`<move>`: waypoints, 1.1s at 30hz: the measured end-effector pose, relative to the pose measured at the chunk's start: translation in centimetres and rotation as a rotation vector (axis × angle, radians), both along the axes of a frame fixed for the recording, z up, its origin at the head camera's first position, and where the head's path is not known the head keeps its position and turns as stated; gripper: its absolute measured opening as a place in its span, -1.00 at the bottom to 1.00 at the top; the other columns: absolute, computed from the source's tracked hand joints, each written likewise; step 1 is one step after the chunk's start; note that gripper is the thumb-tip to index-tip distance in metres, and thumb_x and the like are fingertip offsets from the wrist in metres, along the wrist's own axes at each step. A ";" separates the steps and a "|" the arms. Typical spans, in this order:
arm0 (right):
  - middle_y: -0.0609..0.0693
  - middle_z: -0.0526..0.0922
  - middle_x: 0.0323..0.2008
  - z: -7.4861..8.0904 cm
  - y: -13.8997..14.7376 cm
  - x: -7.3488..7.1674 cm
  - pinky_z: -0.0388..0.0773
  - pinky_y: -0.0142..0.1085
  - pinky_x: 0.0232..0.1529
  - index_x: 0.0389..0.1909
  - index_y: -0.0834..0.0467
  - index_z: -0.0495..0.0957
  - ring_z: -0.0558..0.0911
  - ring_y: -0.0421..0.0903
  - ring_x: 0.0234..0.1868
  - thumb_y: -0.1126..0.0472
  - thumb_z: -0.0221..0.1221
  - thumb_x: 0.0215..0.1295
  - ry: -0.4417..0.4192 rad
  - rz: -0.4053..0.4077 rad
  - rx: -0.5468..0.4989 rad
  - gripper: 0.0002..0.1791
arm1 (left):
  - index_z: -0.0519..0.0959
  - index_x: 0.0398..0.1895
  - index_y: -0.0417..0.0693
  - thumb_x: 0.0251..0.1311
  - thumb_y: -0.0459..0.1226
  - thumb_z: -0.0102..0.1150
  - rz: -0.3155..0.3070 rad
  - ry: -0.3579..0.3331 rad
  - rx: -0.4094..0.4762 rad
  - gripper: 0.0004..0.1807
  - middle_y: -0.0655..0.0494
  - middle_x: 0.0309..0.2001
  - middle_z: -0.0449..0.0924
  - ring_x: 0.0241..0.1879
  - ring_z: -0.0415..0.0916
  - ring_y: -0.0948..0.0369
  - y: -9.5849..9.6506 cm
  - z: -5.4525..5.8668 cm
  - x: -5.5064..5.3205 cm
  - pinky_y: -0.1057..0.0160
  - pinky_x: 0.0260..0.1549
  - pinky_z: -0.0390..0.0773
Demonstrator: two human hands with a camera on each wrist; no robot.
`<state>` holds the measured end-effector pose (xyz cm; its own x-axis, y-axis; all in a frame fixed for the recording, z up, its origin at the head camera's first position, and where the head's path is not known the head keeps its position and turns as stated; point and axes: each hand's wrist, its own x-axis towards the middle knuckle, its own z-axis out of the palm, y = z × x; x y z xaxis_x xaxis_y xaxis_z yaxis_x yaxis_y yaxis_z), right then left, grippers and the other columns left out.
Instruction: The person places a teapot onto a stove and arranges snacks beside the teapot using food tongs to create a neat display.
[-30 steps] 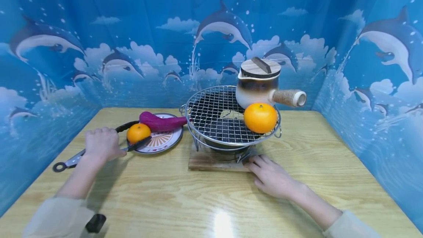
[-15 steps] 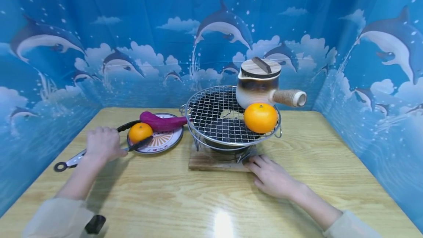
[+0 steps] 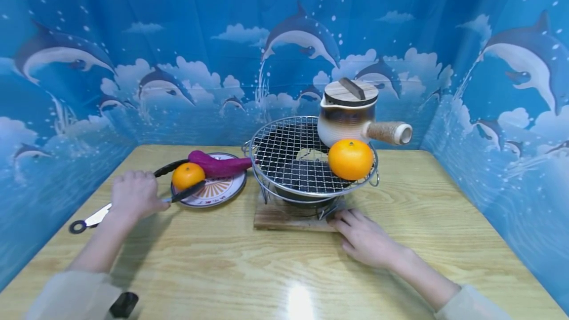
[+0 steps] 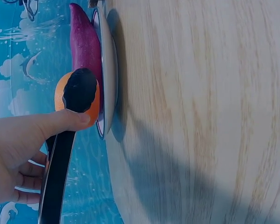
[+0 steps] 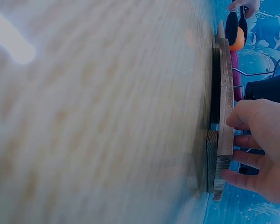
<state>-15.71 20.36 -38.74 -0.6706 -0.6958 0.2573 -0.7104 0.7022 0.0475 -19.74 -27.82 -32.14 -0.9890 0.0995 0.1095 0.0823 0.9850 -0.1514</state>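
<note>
My left hand (image 3: 135, 195) grips black-tipped metal tongs (image 4: 58, 177), thumb along one arm. The tong tips stand on either side of a small orange (image 3: 188, 177) at the left side of a patterned plate (image 3: 226, 192). Behind the orange, a purple eggplant-shaped vegetable (image 3: 218, 166) lies across the plate, its thin end reaching the grill. My right hand (image 3: 366, 238) rests its fingertips and thumb on the front right corner of a wooden board (image 5: 226, 93), its fingers loosely bent. On that board stands a round grill with a wire mesh top (image 3: 289, 162).
On the grill's right side are a second, larger-looking orange (image 3: 350, 159) and a clay pot (image 3: 342, 125) with a wooden lid. Its wrapped handle (image 3: 388, 132) sticks out past the grill's rim. A blue dolphin curtain (image 3: 284, 48) closes off the back and sides of the wooden table (image 3: 231, 270).
The orange between the tongs has shifted very slightly right on the plate. My left hand and the tongs' handle end have eased a little to the left. The right hand stays where it was.
</note>
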 end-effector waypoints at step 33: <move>0.08 0.50 -0.04 0.0 0.0 0.2 0.43 -0.10 0.03 -0.01 0.18 0.55 0.45 0.03 -0.01 0.27 0.24 0.00 0.006 -0.007 -0.005 -0.57 | 0.44 -0.20 -0.49 -0.36 0.24 0.38 0.011 0.078 0.030 -0.05 -0.40 -0.24 0.46 -0.25 0.37 -0.22 2.6 3.0 1.3 -0.11 -0.35 0.33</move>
<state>-15.53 20.32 -38.69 -0.6735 -0.6902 0.2647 -0.7055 0.7070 0.0484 -18.47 -25.27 -29.09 -0.9783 0.0844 0.1890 0.0608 0.9900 -0.1274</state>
